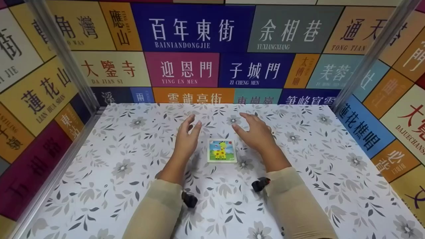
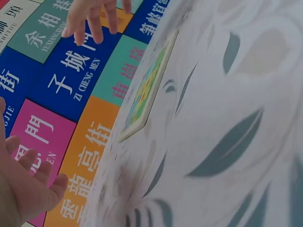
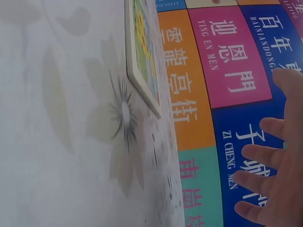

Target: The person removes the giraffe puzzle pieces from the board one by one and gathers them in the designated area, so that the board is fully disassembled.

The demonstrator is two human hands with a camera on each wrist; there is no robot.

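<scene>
A small square picture puzzle board (image 1: 222, 151) with a yellow giraffe, blue sky and green grass lies flat on the table. To its left hovers my left hand (image 1: 188, 137), fingers loosely bent and holding nothing. On the other side is my right hand (image 1: 255, 132), its fingers spread a little and likewise bare. Neither hand touches the board. Its pale edge shows low and side-on in the left wrist view, where the puzzle board (image 2: 149, 90) is between both hands. The right wrist view cuts off part of the puzzle board (image 3: 142, 52).
A white cloth with grey flowers and leaves covers the table (image 1: 123, 167). Behind it stands a wall of coloured panels (image 1: 191, 28) with Chinese lettering. Clear upright posts (image 1: 68, 56) rise at the table's back corners. Each sleeve carries a small black wrist camera (image 1: 190, 199).
</scene>
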